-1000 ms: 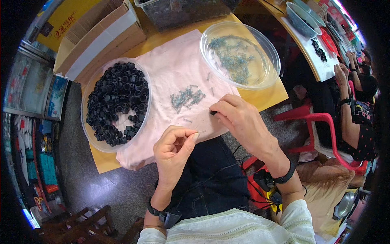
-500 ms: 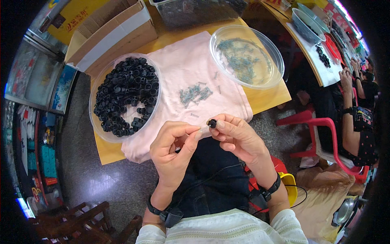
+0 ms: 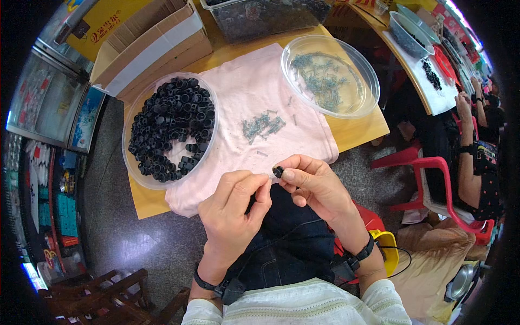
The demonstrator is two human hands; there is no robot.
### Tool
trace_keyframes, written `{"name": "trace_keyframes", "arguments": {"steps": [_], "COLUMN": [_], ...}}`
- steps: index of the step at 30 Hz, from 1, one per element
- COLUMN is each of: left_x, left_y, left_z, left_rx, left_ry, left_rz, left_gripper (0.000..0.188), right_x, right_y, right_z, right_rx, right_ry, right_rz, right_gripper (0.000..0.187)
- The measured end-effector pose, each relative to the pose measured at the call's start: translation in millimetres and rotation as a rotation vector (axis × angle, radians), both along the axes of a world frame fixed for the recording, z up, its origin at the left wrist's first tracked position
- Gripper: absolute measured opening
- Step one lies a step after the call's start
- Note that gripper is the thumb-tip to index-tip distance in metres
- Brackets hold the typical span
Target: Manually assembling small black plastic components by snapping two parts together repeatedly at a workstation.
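Note:
Over my lap, just off the table's near edge, my two hands meet. My right hand [image 3: 317, 187] pinches a small black plastic cap [image 3: 278, 171] between thumb and forefinger. My left hand [image 3: 235, 208] is closed in a pinch on a small metal spring, its tip against the cap; the fingers mostly hide the spring. Beyond the hands, a small heap of loose springs [image 3: 262, 126] lies on a pink cloth [image 3: 233, 97]. To the left, many black caps [image 3: 173, 116] fill a round clear tray [image 3: 126, 146]. More springs [image 3: 319, 81] lie in a second round clear tray [image 3: 375, 89] at the right.
At the table's back left stands an open cardboard box [image 3: 157, 54], with a dark-filled clear bin [image 3: 265, 24] beside it. A red plastic chair [image 3: 444, 179] stands to the right, where a person's hand [image 3: 464, 108] shows by another table. A wooden stool [image 3: 108, 295] is at lower left.
My left fingers have closed in nearer the cap, and less of the spring shows. The cap has turned and shifted slightly left in my right hand. The view has tilted a little.

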State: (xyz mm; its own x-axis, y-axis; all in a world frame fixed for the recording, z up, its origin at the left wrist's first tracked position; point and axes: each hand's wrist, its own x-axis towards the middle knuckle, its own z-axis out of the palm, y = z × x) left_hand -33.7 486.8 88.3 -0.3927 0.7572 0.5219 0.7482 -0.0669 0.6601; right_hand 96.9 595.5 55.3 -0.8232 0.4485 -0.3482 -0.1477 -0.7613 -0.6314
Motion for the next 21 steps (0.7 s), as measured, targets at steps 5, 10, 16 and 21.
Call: {"name": "trace_keyframes", "arguments": {"steps": [5,10,16,21], "left_x": [2.3,1.2,7.1,7.9], "left_y": [3.4,1.4,-4.2,-10.7], "left_z": [-1.9,-13.8,-29.4,-33.1], "left_rx": [0.043,-0.017,0.042,0.035], "left_ry": [0.147,-0.357,-0.822,-0.828], "left_rz": [-0.029,-0.074,-0.068,-0.064], "left_gripper": [0.019,0.014,0.01,0.009], "right_x": [1.6,2.9,2.0,2.2], "right_y": [-3.1,-9.7,-11.9,-12.7], "right_z": [-2.9,0.8,1.0,2.1], "right_rx": [-0.045,0.048,0.096,0.196], "right_ry": [0.04,-0.006,0.015,-0.039], "right_rz": [0.021,-0.032,-0.056,-0.045], "right_gripper": [0.018,0.019,0.021,0.021]}}
